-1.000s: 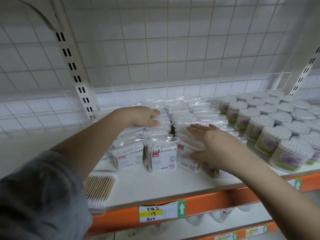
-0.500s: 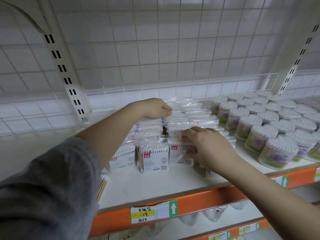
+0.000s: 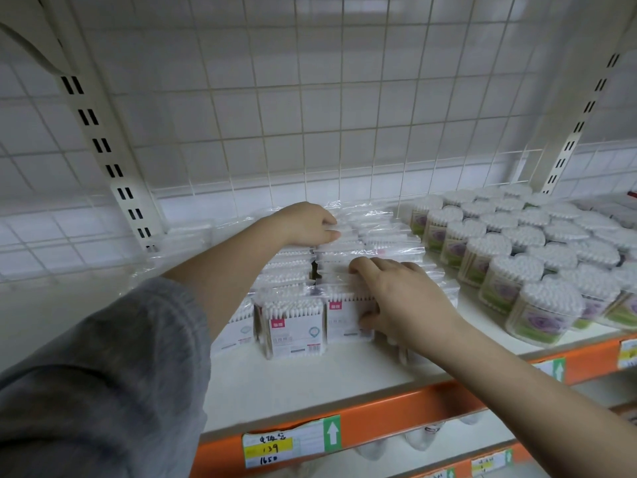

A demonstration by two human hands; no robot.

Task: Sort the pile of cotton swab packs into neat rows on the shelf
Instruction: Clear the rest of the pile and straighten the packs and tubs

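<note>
Orange shelf edge point(image 3: 396, 414) runs nearest, at 6 o'clock, carrying a price label point(image 3: 272, 448) with handwritten figures and a green arrow tag; presumably it marks the slot for the packs above. Grey sleeve point(image 3: 103, 367) fills 8 o'clock.

White shelf point(image 3: 310, 377) board: bare strip in front, so the rows sit back from the lip.

Cotton swab packs point(image 3: 293, 326), clear-wrapped, stand upright in rows at centre, labels facing out. Front pack reads square to the edge; a dark gap shows between two rows further back, so alignment is judged unfinished.

Right hand point(image 3: 406, 305) at 4 o'clock of the block: fingers curled over the tops of a front-right pack, thumb pressed on its label face. Grasp looks meant to square or pull that pack into line.

Left hand point(image 3: 306, 224) at 12 o'clock of the block: fingers bent over the rear packs, gripping or pressing them; likely bracing the rows against toppling.

Round swab tubs point(image 3: 510, 270) with purple flower labels lie at 2 o'clock, just beside the packs, already ordered.

Wire grid back panel point(image 3: 310, 115) farthest, between slotted uprights.
</note>
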